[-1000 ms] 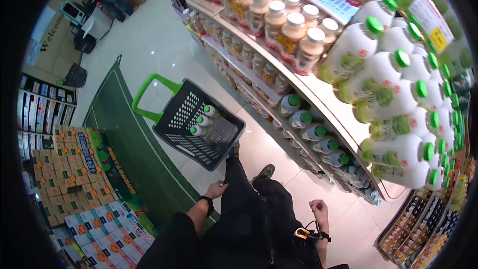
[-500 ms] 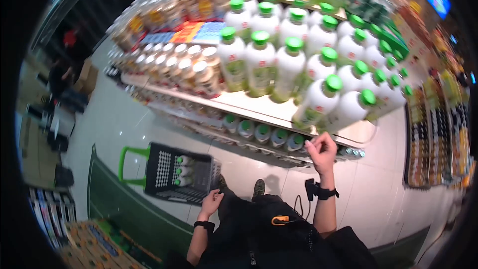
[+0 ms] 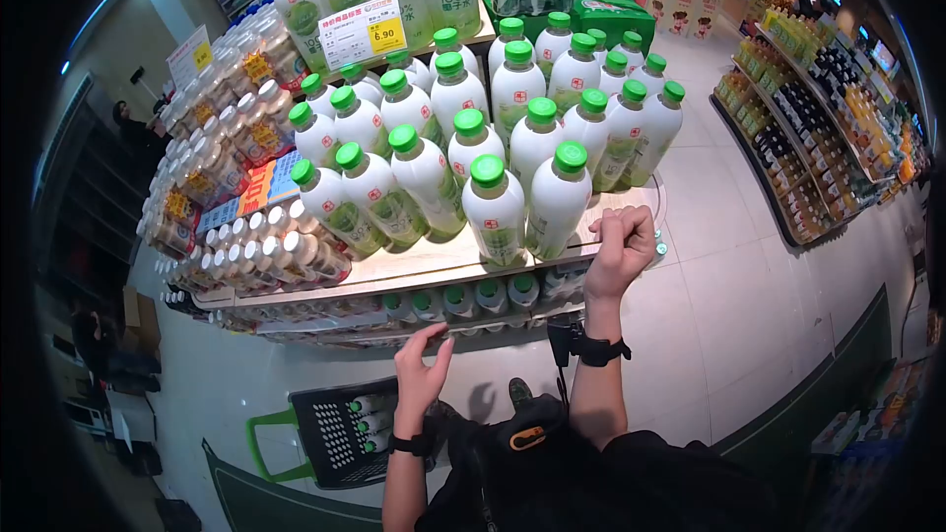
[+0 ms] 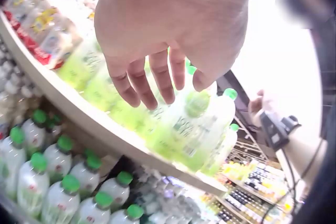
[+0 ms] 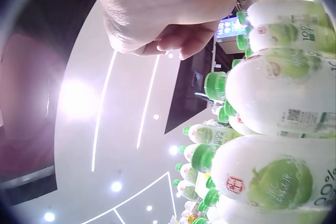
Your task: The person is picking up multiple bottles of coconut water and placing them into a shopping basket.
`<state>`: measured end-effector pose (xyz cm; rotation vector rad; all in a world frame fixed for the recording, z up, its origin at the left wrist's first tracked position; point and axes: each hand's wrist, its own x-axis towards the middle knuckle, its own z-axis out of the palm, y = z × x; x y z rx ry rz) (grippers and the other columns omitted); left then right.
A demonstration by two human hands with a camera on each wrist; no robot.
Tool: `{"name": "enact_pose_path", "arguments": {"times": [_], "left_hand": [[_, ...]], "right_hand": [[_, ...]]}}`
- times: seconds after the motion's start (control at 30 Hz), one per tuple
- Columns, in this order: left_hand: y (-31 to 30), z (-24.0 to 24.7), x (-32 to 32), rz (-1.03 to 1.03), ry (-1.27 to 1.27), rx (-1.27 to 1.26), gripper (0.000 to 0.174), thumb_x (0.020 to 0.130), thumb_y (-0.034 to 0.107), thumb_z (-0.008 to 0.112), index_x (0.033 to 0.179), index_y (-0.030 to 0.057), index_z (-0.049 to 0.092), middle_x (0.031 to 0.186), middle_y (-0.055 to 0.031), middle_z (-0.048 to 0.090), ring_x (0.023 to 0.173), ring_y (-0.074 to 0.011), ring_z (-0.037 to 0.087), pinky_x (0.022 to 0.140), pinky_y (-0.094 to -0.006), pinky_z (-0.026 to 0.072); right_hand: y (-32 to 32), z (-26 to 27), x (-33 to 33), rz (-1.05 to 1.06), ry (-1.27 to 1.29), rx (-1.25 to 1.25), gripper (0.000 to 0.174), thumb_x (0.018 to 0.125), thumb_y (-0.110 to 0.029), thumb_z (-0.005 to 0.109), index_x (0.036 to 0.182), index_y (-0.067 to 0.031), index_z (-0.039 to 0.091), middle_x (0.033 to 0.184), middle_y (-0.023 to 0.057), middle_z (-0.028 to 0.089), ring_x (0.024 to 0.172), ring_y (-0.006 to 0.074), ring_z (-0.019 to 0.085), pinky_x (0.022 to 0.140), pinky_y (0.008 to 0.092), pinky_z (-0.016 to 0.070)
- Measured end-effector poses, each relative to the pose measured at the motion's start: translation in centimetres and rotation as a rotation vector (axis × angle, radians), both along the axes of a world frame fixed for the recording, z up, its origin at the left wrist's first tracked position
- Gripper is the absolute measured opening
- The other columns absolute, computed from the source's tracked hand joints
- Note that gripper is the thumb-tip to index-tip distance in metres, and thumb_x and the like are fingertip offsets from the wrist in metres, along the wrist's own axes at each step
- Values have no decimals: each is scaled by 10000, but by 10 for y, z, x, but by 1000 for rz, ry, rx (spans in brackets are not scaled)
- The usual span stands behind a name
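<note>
White bottles with green caps [image 3: 493,199] stand in rows on a curved shelf [image 3: 414,268]. My right hand [image 3: 616,244] is at the shelf's front edge, beside the front bottle [image 3: 559,199], its fingers curled with nothing seen in them. In the right wrist view the right hand [image 5: 163,19] is a loose fist next to the bottles [image 5: 273,92]. My left hand [image 3: 424,369] is raised below the shelf edge, fingers relaxed and empty. The left wrist view shows the left hand [image 4: 163,40] hanging above the bottles [image 4: 202,124].
A black basket with green handle [image 3: 330,438] holding bottles stands on the floor at lower left. Jars with white lids [image 3: 246,246] fill the shelf's left side. More bottles [image 3: 463,298] line the lower shelf. Other racks [image 3: 808,158] flank the aisle at right.
The view swung up from the floor and basket to the shelf. My right hand rose to the shelf edge. My left hand lifted from my leg toward the shelf.
</note>
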<state>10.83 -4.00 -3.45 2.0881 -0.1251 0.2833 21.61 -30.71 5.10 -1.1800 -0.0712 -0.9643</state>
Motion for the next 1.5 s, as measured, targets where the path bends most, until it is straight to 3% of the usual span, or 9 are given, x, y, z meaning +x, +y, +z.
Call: {"name": "enact_pose_path", "arguments": {"times": [0.23, 0.43, 0.63, 0.73, 0.93, 1.03, 1.27, 1.37, 1.5], "left_hand": [[-73, 126, 106, -117, -426, 87, 572, 809, 94, 761, 1321, 10, 520, 1250, -187, 618, 1110, -310, 615, 929, -383, 486], [-116, 102, 163, -133, -429, -6, 763, 822, 136, 777, 1431, -28, 348, 1332, -264, 530, 1214, -338, 567, 985, -418, 463], [-106, 84, 171, -78, -270, -284, 617, 839, 168, 791, 1334, -4, 464, 1059, -101, 649, 986, -185, 619, 921, -317, 469], [-96, 74, 159, -115, -179, -315, 333, 865, 106, 754, 1154, -2, 630, 1150, -80, 651, 1064, -172, 604, 952, -318, 462], [-68, 57, 122, -59, -222, -472, 385, 818, 73, 781, 1166, 15, 628, 1278, -131, 616, 1174, -225, 579, 1042, -368, 425], [-56, 61, 95, -120, -273, -350, 406, 756, 56, 818, 1115, 17, 630, 1252, -150, 619, 1175, -257, 584, 1054, -407, 426], [-35, 105, 63, -77, -11, -279, 360, 794, 78, 787, 1112, 2, 635, 1136, -119, 645, 1093, -238, 603, 1003, -367, 449], [-24, 102, 46, -99, -112, -530, 589, 918, 143, 646, 1431, -7, 396, 1380, -193, 505, 1310, -270, 474, 1120, -389, 342], [9, 69, 8, -118, -48, -484, 684, 1023, 486, 456, 1493, 13, 305, 1475, -210, 420, 1377, -292, 408, 1160, -420, 280]], "right_hand": [[35, -25, 1, 119, 193, 194, 271, 920, -2, 622, 775, -93, 411, 729, -30, 462, 658, 53, 491, 631, 230, 461], [46, -23, -9, 385, 204, 244, 266, 905, -45, 671, 784, -81, 437, 713, -55, 469, 636, 22, 487, 581, 194, 412], [41, -26, -12, 307, 331, -195, 209, 851, -86, 729, 820, -56, 525, 643, -14, 499, 581, 78, 536, 601, 237, 480], [41, -31, -12, 273, 282, -395, 319, 759, -143, 804, 967, -38, 587, 857, 60, 566, 836, 183, 620, 780, 323, 516], [47, -35, -12, 347, 186, -629, 888, 619, -217, 890, 1391, -114, 463, 1219, 146, 545, 1195, 339, 535, 1037, 406, 445], [59, -54, -6, 490, 172, -645, 935, 586, -229, 906, 1390, -107, 445, 1305, 163, 540, 1226, 358, 537, 1037, 420, 452], [90, -63, -11, 832, 281, -513, 1052, 449, -208, 922, 1379, -93, 442, 1189, 144, 640, 1053, 310, 644, 948, 402, 507], [103, -62, -15, 983, 274, -354, 1057, 471, -206, 930, 1397, -83, 436, 1185, 98, 634, 1059, 212, 621, 950, 357, 493], [109, -52, -24, 1193, 275, 47, 1005, 525, -219, 936, 1388, -45, 450, 1245, 78, 614, 1140, 194, 593, 1006, 357, 473]]}}
